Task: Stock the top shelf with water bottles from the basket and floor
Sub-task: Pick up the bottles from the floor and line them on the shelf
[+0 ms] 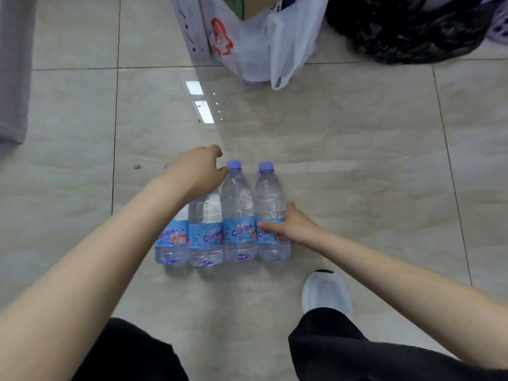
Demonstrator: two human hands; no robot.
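Observation:
Several clear water bottles with blue labels and purple caps stand side by side on the tiled floor, seen from above. My left hand (pixel 196 171) covers the tops of the two left bottles (pixel 204 229), fingers curled over their caps. My right hand (pixel 288 225) wraps the label of the rightmost bottle (pixel 270 210). The bottle (pixel 237 210) between them stands free. No shelf or basket is in view.
A white plastic bag (pixel 264 42) with a cardboard box sits at the top centre, and a black plastic bag (pixel 406 31) lies at the top right. A grey edge (pixel 12 78) runs along the far left. My white shoe (pixel 325 294) stands just right of the bottles.

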